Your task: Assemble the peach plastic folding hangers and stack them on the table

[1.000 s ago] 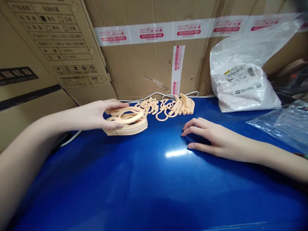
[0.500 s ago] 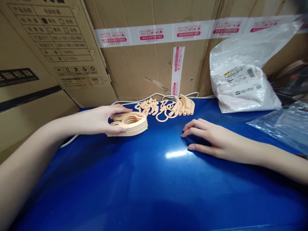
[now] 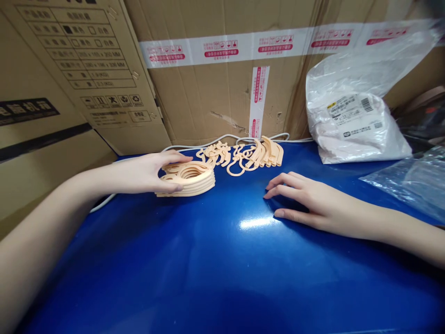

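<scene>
My left hand [image 3: 148, 172] is closed around the left end of a stack of curved cream plastic hanger pieces [image 3: 200, 183], thumb along the front and fingers behind. The stack sits on the blue tabletop, with oval openings through its layers. Just behind it lie several small cream plastic connectors [image 3: 218, 153]. Cream plastic hooks [image 3: 236, 168] and a bundle of curved hanger arms [image 3: 266, 154] lie to their right. My right hand [image 3: 306, 199] rests on the table, fingers apart and slightly bent, holding nothing. The hanger arms are the parts closest to it.
Large cardboard boxes [image 3: 201, 97] wall off the back and left of the blue table [image 3: 222, 273]. At the back right stands a white plastic bag [image 3: 361, 134] with a label, beside clear plastic film [image 3: 413, 183]. A white cable [image 3: 222, 136] runs along the back.
The view has shifted slightly, so everything appears a little further right. Both hands and the parts keep their places on the table.
</scene>
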